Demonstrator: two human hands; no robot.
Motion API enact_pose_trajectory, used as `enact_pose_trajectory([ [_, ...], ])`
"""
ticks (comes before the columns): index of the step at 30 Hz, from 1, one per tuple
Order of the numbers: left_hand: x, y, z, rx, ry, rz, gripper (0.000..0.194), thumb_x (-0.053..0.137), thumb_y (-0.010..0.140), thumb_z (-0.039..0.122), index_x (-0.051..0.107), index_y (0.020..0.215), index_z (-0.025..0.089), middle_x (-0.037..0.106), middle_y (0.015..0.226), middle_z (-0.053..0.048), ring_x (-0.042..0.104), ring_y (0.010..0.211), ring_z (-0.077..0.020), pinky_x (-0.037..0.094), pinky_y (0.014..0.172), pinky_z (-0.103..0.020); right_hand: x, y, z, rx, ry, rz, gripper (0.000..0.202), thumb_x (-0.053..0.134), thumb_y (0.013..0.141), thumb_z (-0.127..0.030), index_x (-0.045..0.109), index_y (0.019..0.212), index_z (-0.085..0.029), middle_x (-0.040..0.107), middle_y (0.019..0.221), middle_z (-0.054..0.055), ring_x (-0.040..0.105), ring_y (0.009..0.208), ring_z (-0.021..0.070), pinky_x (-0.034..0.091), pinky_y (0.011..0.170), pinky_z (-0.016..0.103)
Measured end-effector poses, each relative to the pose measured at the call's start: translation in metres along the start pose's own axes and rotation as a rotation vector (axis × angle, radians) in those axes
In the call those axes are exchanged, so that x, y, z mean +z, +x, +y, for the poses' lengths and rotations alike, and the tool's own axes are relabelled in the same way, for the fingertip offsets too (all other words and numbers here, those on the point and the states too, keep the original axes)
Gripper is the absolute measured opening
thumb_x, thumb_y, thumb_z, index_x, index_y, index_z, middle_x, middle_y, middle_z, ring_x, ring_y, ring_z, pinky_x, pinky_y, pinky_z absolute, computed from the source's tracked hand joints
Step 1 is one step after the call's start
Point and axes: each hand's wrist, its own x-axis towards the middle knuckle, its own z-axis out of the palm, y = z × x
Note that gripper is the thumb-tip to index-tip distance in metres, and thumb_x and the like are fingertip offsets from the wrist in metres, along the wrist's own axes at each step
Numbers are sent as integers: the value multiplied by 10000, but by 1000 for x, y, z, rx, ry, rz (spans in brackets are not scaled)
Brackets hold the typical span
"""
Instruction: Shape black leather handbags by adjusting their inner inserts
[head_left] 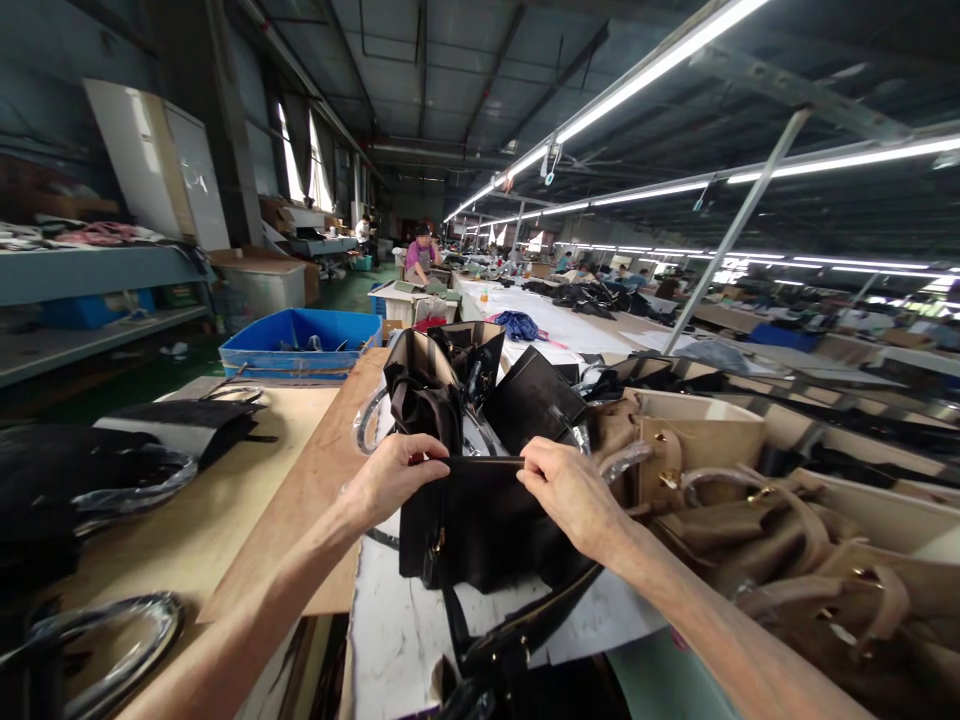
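Note:
A black bag point(487, 525) hangs upright in front of me over the white work surface, its top edge stretched between my two hands. My left hand point(401, 478) pinches the left end of that edge between thumb and fingers. At the opposite end my right hand point(566, 490) grips the same edge, fingers curled. A small gold-coloured zipper pull shows on the bag's left side. Below it, a black strap point(525, 620) curves toward the lower edge of the view.
Tan bags point(697, 440) crowd the right side, and black bags point(532, 400) stand just behind my hands. A blue bin point(300, 340) sits at the back left. Black pieces with plastic-wrapped handles lie left on a wooden board point(300, 480). A person point(422, 255) sits farther off.

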Motion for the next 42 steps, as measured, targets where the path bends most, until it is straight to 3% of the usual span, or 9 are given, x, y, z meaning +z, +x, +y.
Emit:
enact_pose_trajectory([
  [7, -5, 10, -5, -153, -142, -150, 337, 587, 675, 366, 664, 929, 158, 587, 635, 10, 503, 575, -121, 356, 512, -216, -2, 1, 1, 2, 55, -16, 250, 462, 755, -158, 380, 519, -175, 507, 647, -22, 471, 573, 94, 330, 585, 240],
  [10, -4, 10, 0, -100, -79, -110, 286, 569, 690, 325, 678, 889, 149, 608, 678, -3, 534, 633, -138, 390, 572, -231, -1, 3, 1, 7, 48, -10, 247, 462, 750, -160, 380, 518, -177, 503, 640, -24, 467, 564, 93, 326, 578, 238],
  [17, 4, -5, 15, 184, 231, 63, 218, 444, 801, 231, 655, 777, 184, 589, 769, -12, 539, 748, -140, 385, 674, -230, -3, 3, -1, 67, 25, -1, 271, 477, 748, -186, 361, 504, -172, 495, 615, -26, 470, 574, 93, 314, 584, 235],
  [35, 4, -9, 24, 162, 381, 66, 205, 428, 812, 224, 629, 787, 199, 608, 814, -12, 554, 813, -159, 395, 718, -247, -5, 5, -2, 179, 16, 32, 282, 525, 732, -203, 389, 486, -171, 494, 566, -31, 454, 544, 92, 281, 540, 236],
  [38, 12, -3, 36, 165, 509, 15, 206, 439, 808, 225, 637, 862, 217, 623, 846, -26, 560, 845, -179, 395, 728, -266, -6, 7, -3, 191, -1, 28, 301, 532, 729, -215, 369, 480, -172, 495, 560, -27, 456, 550, 95, 282, 547, 237],
  [42, 36, 18, 55, 201, 671, -123, 186, 466, 799, 244, 640, 855, 209, 643, 825, -61, 588, 812, -220, 401, 682, -296, -4, 9, -2, 194, -55, 25, 286, 535, 736, -224, 376, 504, -176, 510, 582, -17, 470, 571, 106, 273, 541, 243],
])
